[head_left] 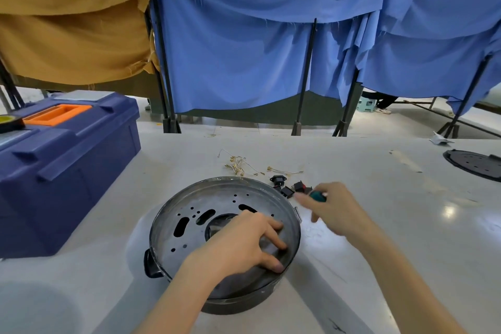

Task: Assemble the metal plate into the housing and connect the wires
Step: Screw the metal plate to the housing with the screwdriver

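Two hands work at a round dark metal housing (158, 228) near centre on the pale table (393, 238). Its grey perforated metal plate (195, 236), slotted and drilled, lies inside under the left hand (244, 243), whose spread fingers (276, 243) press its right side. The blurred right hand (334, 211) grips a teal-handled tool (318, 196) beside small black switches (287, 191); thin gold-tipped wires (238, 165) lie just beyond.

Presses down with left hand (244, 241), palm down, fingers spread. Reaches forward with right hand (334, 210), blurred, fingers curled round teal item (318, 196).
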